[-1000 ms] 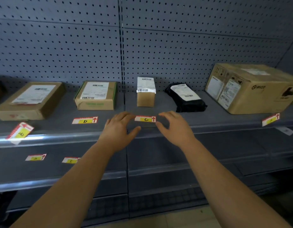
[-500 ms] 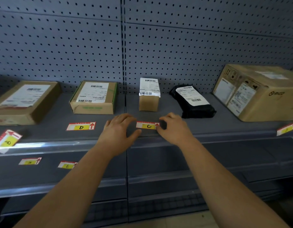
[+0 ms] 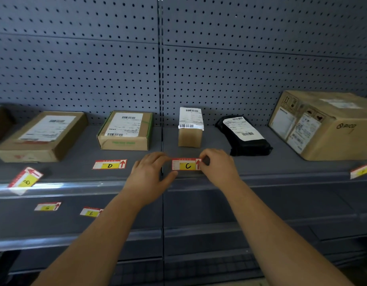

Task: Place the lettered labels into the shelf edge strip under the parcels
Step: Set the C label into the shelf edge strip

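The red-and-yellow label marked C (image 3: 186,165) lies near the shelf's front, below the small upright parcel (image 3: 190,126). My left hand (image 3: 149,174) pinches its left end and my right hand (image 3: 217,168) pinches its right end. Label D (image 3: 110,164) lies flat in front of the green-trimmed box (image 3: 125,131). A tilted label (image 3: 25,178) leans at the clear edge strip (image 3: 75,185) on the left. Another label (image 3: 362,170) sits at the far right, under the big carton (image 3: 327,124).
A flat brown box (image 3: 42,137) and a black mailer bag (image 3: 243,136) also stand on the top shelf. Labels G (image 3: 47,207) and E (image 3: 90,212) lie on the lower shelf (image 3: 240,207). Pegboard (image 3: 178,69) backs the shelving.
Both hands closed in on label C, from hovering beside it to gripping its two ends. The camera moved closer to the shelf.
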Motion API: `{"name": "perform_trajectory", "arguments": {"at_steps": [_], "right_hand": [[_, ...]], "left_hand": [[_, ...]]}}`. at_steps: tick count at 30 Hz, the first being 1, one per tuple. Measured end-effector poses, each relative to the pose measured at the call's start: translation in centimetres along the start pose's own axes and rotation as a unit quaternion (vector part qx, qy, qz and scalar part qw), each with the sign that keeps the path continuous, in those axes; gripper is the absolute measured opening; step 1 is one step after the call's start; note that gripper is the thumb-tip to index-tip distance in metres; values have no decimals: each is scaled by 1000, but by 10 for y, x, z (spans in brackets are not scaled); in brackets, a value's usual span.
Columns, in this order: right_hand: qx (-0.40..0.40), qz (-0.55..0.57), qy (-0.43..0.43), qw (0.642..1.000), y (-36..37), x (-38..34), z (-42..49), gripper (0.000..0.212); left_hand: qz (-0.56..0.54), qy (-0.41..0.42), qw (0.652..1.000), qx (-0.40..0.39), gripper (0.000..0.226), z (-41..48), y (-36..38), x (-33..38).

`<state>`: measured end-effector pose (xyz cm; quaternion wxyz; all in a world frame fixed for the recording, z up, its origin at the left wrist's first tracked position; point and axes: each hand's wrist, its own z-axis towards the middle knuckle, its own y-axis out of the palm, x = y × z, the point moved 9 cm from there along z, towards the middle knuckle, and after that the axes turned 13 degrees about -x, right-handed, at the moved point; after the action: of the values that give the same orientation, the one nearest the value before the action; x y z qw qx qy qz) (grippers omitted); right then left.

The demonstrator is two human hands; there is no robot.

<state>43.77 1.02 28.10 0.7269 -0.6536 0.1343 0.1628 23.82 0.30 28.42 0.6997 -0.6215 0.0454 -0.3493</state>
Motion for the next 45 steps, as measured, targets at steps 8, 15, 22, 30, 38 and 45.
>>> {"name": "perform_trajectory", "arguments": {"at_steps": [8, 15, 22, 30, 38, 45], "right_hand": [[17, 109, -15, 994, -7, -9, -14, 7], [28, 145, -21, 989, -14, -25, -35, 22], [31, 187, -32, 981, -7, -64, -42, 28], [16, 229, -44, 972, 12, -126, -32, 24], [21, 227, -10, 974, 29, -143, -39, 21], [17, 216, -3, 976, 32, -141, -47, 21]], "left_hand": [[0, -13, 1000, 11, 46, -32, -15, 4], [10, -37, 999, 18, 48, -78, -29, -6], [20, -58, 998, 15, 53, -110, -41, -36], [21, -73, 997, 9, 51, -134, -58, -92], [19, -60, 998, -25, 54, -137, -44, -113], [31, -48, 998, 0, 54, -129, -38, -104]]}}
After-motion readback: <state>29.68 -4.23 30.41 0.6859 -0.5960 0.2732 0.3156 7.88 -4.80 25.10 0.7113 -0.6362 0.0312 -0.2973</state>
